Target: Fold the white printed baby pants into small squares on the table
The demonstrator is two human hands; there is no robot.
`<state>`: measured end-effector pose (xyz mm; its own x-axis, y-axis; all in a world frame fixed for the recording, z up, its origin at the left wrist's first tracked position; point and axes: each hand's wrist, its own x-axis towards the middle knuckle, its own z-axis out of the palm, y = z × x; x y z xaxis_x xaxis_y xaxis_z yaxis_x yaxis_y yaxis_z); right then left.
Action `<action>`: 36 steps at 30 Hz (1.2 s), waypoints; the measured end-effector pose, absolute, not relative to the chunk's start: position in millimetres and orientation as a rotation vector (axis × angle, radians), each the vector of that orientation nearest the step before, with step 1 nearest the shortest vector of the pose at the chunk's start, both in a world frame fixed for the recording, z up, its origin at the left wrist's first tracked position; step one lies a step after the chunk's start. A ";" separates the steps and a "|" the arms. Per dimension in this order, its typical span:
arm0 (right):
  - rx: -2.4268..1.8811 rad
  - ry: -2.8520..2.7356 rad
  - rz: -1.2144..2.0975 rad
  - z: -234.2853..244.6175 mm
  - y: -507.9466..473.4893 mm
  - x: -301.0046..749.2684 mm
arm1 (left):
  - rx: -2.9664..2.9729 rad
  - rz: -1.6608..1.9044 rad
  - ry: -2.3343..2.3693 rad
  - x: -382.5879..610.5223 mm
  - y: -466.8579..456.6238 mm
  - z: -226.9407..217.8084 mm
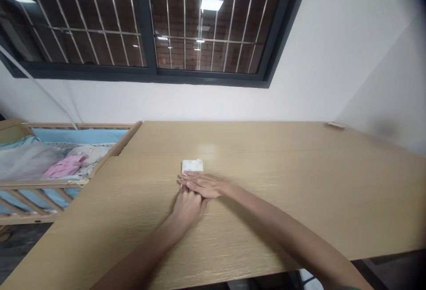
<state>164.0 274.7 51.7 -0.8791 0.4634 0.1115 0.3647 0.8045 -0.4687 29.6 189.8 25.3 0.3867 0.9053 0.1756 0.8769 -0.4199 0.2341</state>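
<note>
A small white flat packet [192, 165] with faint print lies on the wooden table, its near part covered by my hands. My right hand [204, 185] reaches in from the right with its fingers stretched out flat across the packet's near edge and over the fingers of my left hand. Below it, my left hand [188, 205] comes up from the front, back of the hand upward. Its fingertips are hidden beneath my right hand, so their grip on the packet cannot be made out.
The wide wooden table [299, 183] reaches to the white wall. A crib [120, 141] with blue lining, pink cloth and bedding stands at the left. A small flat object [334, 125] lies in the far right corner. Above is a barred window [213, 77].
</note>
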 end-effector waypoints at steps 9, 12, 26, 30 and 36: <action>-0.840 -2.735 0.487 34.2 344.3 175.4 | 2.522 0.500 1.776 28.4 195.3 1.7; -0.918 -2.734 0.470 32.5 360.7 176.5 | 2.538 0.480 1.797 30.1 195.1 0.8; -1.408 -1.897 0.399 18.5 344.6 164.5 | 2.217 0.453 2.168 -29.5 235.1 34.8; -1.446 -1.933 0.525 15.1 324.6 155.9 | 2.227 0.366 1.996 -33.6 244.1 26.2; -1.722 -1.941 0.560 33.7 281.0 144.0 | 2.262 0.266 1.778 -41.7 237.1 42.7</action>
